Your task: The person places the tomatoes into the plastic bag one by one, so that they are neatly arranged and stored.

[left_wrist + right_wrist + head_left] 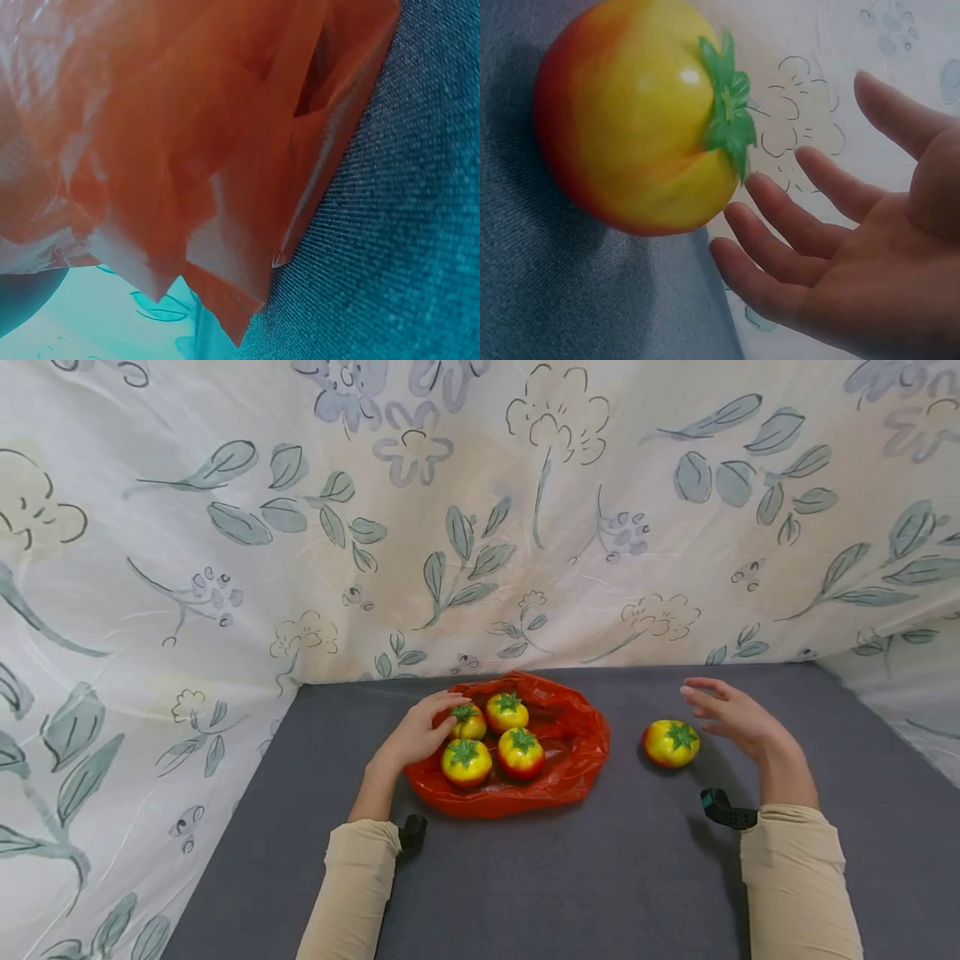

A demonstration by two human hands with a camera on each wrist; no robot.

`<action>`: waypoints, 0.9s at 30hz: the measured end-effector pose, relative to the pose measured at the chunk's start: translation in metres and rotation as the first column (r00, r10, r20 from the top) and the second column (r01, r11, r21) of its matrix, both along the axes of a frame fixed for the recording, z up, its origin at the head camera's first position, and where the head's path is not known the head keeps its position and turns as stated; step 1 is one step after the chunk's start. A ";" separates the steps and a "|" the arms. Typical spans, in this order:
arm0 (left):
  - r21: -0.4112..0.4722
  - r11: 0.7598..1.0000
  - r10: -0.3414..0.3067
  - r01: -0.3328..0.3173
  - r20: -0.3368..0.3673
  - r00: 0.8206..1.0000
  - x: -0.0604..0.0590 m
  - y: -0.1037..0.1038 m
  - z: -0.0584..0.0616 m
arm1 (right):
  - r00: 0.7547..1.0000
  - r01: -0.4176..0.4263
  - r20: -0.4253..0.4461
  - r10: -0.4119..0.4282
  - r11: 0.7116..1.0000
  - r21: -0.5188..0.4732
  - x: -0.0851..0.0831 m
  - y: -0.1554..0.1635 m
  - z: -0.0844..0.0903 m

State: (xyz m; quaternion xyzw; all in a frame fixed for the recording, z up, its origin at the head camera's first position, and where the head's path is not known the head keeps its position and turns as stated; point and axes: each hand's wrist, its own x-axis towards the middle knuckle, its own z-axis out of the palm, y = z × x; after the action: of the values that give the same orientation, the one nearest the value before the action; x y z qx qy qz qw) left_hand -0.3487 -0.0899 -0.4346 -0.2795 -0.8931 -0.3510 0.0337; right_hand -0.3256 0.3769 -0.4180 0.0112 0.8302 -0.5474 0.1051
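A red plastic bag (577, 752) lies spread on the grey table (562, 877) with several yellow-red tomatoes on it. My left hand (442, 714) reaches in from the left, its fingers curved round the back-left tomato (470, 724). The left wrist view shows only crumpled bag plastic (187, 135) and grey cloth. Another tomato (671, 743) sits alone on the table to the right of the bag. My right hand (720, 706) hovers just right of it with fingers spread and straight, not touching. Up close, the tomato (637, 120) lies beside the open palm (832, 247).
A floral curtain (480, 527) hangs behind the table and wraps round its left and right sides. Black wrist-camera mounts (726, 810) sit by both sleeves. Bare grey table surface stretches in front of the bag.
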 end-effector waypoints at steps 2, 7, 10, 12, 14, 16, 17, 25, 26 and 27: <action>0.000 1.000 -0.002 0.002 -0.004 1.000 0.000 0.000 0.000 | 1.000 -0.014 0.015 0.013 1.000 0.024 -0.001 0.000 -0.001; 0.009 1.000 -0.009 0.010 -0.017 1.000 -0.002 0.001 0.001 | 0.998 -0.043 0.050 0.040 0.997 0.066 -0.004 0.000 -0.003; 0.011 1.000 -0.009 0.009 -0.020 1.000 -0.003 0.002 0.001 | 0.996 -0.066 0.072 0.061 0.995 0.069 -0.006 0.000 -0.005; 0.011 1.000 -0.006 0.006 -0.016 1.000 -0.003 0.002 0.002 | 0.993 -0.079 0.087 0.073 0.994 0.068 -0.008 -0.001 -0.006; 0.012 1.000 -0.003 0.003 -0.011 1.000 -0.002 0.002 0.002 | 0.992 -0.092 0.098 0.085 0.993 0.071 -0.008 -0.001 -0.008; 0.014 1.000 0.000 0.000 -0.005 1.000 -0.002 0.002 0.002 | 0.990 -0.102 0.107 0.094 0.992 0.075 -0.008 0.000 -0.010; 0.014 1.000 0.002 -0.002 -0.003 1.000 -0.002 0.002 0.002 | 0.989 -0.105 0.112 0.096 0.991 0.078 -0.008 0.000 -0.011; 0.011 1.000 0.004 -0.004 -0.003 1.000 -0.003 0.002 0.001 | 0.979 -0.092 0.190 0.078 0.994 0.065 -0.012 -0.002 -0.015; 0.011 1.000 0.005 -0.005 -0.002 1.000 -0.003 0.001 0.001 | 0.977 -0.090 0.197 0.077 0.994 0.059 -0.012 -0.003 -0.015; 0.011 1.000 0.005 -0.005 -0.001 1.000 -0.003 0.001 0.001 | 0.976 -0.088 0.205 0.074 0.994 0.059 -0.013 -0.003 -0.016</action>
State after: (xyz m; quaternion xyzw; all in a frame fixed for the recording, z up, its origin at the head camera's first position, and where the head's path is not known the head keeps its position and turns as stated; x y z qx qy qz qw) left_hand -0.3521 -0.0886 -0.4337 -0.2774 -0.8918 -0.3555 0.0367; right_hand -0.3386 0.3737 -0.4338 0.0366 0.8330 -0.5103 0.2107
